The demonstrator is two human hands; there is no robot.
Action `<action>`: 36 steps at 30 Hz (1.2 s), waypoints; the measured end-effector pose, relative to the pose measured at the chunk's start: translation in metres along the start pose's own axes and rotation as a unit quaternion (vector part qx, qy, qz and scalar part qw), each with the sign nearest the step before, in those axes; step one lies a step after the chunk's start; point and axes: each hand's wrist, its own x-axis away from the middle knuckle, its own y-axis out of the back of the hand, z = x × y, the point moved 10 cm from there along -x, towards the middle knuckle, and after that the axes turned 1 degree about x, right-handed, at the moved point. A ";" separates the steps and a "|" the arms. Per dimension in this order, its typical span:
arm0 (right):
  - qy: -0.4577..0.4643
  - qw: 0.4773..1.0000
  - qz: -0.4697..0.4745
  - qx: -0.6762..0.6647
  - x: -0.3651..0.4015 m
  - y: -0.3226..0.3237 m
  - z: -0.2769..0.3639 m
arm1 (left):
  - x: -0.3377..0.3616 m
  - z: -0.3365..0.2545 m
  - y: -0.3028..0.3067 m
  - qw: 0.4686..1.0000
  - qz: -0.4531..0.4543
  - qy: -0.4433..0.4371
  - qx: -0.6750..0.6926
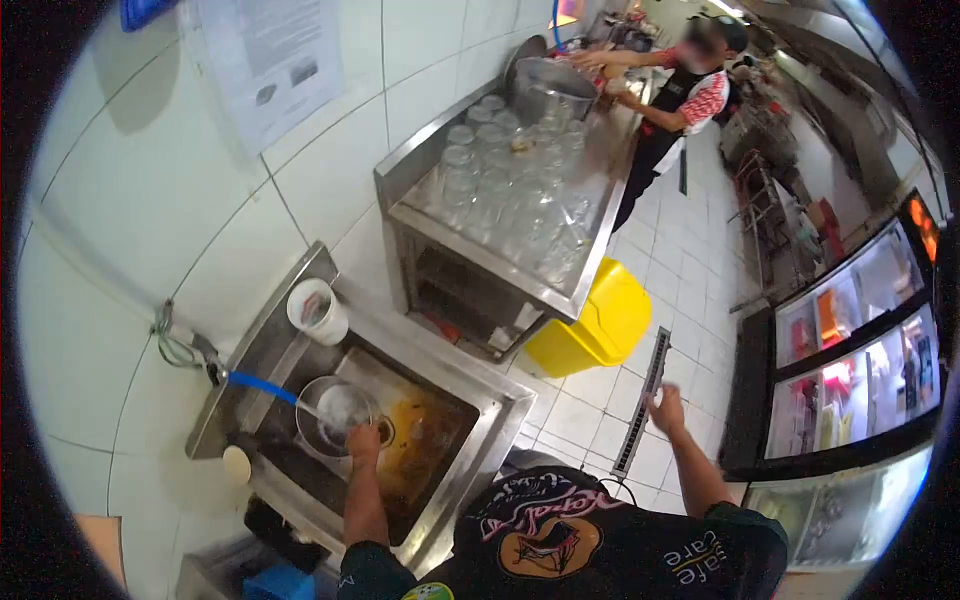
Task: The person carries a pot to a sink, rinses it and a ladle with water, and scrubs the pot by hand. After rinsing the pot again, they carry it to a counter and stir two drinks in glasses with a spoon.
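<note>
My left hand (pixel 364 441) is closed on the near edge of a round metal pot (pixel 318 442) in the sink (pixel 478 398). White froth or water shows inside the pot, and a blue hose (pixel 262 386) reaches its rim from the wall. Brownish liquid and food bits lie on the sink bottom right of the pot. Out to the right, above the floor, my right hand (pixel 665 409) is raised with its fingers curled; what it holds, if anything, is too small to name.
A white bucket (pixel 319 312) stands at the sink's back corner. Many glass jars and a large pot (pixel 553 90) are on the steel table (pixel 420 222). A yellow bin (pixel 600 322) is beside it. A co-worker (pixel 680 100) stands at its far side. Glass-door fridges are at right.
</note>
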 end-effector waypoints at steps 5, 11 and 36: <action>0.047 0.991 0.090 0.091 0.068 -0.101 -0.096 | -0.055 0.095 -0.145 0.994 -0.090 -0.014 -0.057; -0.037 0.947 0.316 0.049 0.113 -0.191 -0.178 | 0.032 0.025 0.020 0.992 -0.108 -0.071 0.000; -0.062 0.927 0.368 0.032 0.083 -0.230 -0.110 | 0.105 0.027 0.029 0.473 -0.009 0.061 0.879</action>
